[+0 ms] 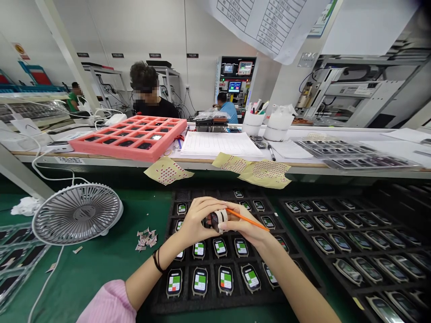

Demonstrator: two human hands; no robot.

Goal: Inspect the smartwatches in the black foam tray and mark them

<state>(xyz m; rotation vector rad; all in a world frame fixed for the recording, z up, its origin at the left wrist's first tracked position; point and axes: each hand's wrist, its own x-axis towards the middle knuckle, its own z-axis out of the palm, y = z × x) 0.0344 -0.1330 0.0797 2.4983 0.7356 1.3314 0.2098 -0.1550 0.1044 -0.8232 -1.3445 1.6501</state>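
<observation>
Smartwatch with a white strap, just one, gripped by the left hand and right hand, the right also pinching one orange pencil, above one black foam tray of watches, a second tray beside it.

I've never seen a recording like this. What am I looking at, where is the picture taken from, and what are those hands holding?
There is no machine here. This single view comes from a camera on a person's head, looking forward and down at their own bare hands. The left hand and right hand together hold a small dark watch body with a white band around it. The right hand also holds a thin orange pencil. Below them, a black foam tray holds rows of watch bodies with green and red screens. The tray sits on a green work mat.
</observation>
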